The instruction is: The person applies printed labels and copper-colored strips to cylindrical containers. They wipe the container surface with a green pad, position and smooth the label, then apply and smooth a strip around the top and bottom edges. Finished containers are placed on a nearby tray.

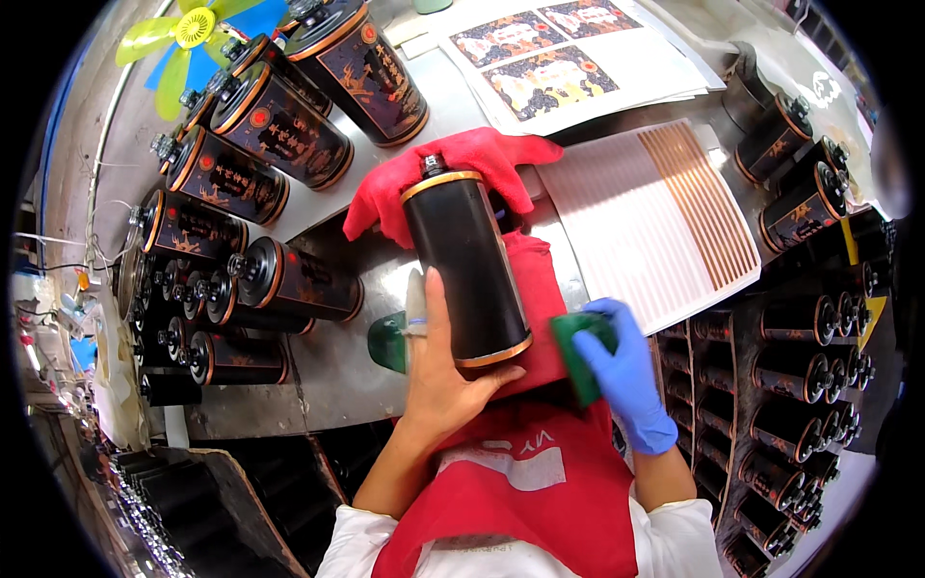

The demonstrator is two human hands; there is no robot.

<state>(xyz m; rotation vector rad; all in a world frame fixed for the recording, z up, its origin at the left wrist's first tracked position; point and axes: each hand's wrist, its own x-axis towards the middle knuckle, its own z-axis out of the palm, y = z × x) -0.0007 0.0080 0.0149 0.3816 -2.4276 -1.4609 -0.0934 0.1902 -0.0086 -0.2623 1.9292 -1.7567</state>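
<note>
A black cylindrical bottle [462, 270] with gold bands at both ends lies tilted on a red cloth [535, 318], its neck pointing away from me. The side facing up is plain black. My bare left hand [434, 376] grips the bottle near its base, thumb and fingers spread around it. One finger wears a pale covering. In a blue glove, my right hand [626, 376] pinches a flat green scraper [583, 356] just right of the bottle, apart from it. Another dark green piece [387, 342] lies by my left fingers.
A sheet of copper-coloured strips [694, 202] lies at the right, below printed label sheets [549, 58]. Labelled black bottles [279, 125] crowd the left; several more [776, 140] stand at the far right. Racks of bottles [790, 376] fill the lower right. A yellow-green fan [196, 29] is at upper left.
</note>
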